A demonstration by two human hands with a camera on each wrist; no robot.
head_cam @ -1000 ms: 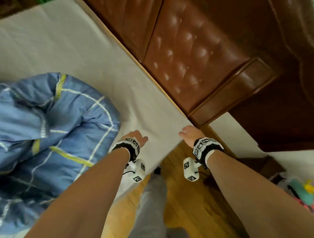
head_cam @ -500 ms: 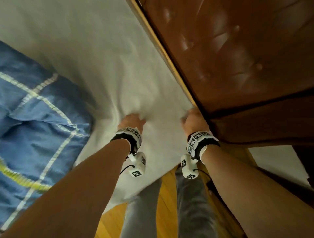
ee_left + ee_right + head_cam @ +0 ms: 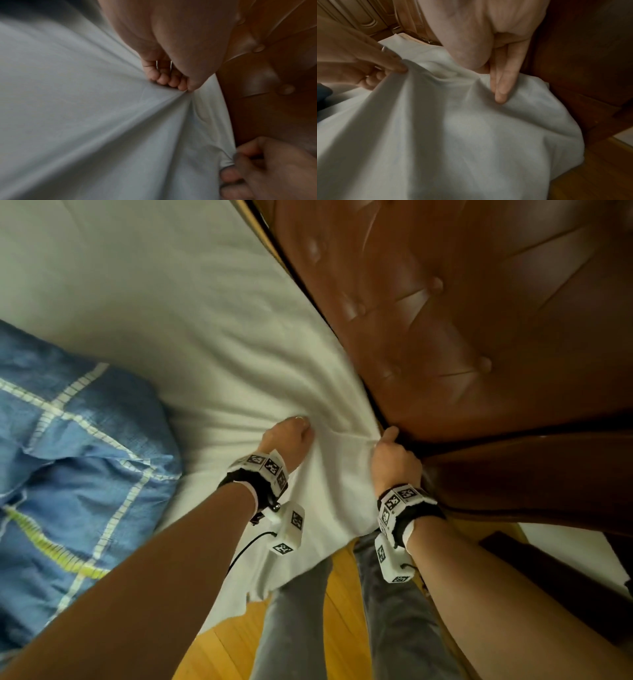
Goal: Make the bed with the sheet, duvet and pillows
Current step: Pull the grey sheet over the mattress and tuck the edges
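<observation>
Inventory, counted: one white cotton sheet (image 3: 212, 330); one blue checked duvet with white and yellow lines (image 3: 68, 474); one brown buttoned leather headboard (image 3: 462, 320). My two hands: left hand (image 3: 287, 436), right hand (image 3: 394, 460). One ring (image 3: 299, 418).

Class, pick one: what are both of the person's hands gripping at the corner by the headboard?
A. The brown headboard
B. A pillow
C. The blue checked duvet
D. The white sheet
D: the left hand and the right hand each pinch a bunch of the white sheet, with creases radiating from the grips; the blue duvet lies untouched to the left.
</observation>
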